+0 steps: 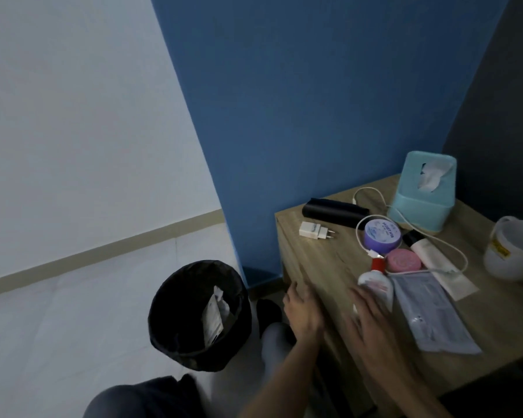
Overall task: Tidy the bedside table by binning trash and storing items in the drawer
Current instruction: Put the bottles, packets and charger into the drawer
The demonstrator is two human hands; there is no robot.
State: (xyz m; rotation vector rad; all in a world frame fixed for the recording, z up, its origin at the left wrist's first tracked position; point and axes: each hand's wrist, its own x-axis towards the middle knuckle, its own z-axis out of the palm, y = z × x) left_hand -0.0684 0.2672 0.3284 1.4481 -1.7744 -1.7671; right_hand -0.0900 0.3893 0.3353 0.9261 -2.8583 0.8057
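The wooden bedside table [317, 267] stands at the right against a blue wall. On it lie a white charger plug [314, 231], a black cylinder [335, 212], a purple round tin [382, 234], a pink round tin [404, 260], a white tube with a red cap [378, 285], a white cable [372, 191], a black-capped white tube [426, 251] and a clear packet with a face mask [435, 315]. My left hand [303, 312] rests on the table's front left edge, fingers apart. My right hand [372, 321], blurred, hovers open just left of the red-capped tube.
A black lined bin [200, 315] stands on the pale floor left of the table with white wrappers [215, 315] inside. A teal tissue box [423, 191] sits at the table's back and a white bowl [514, 251] at its right edge. My knees show below.
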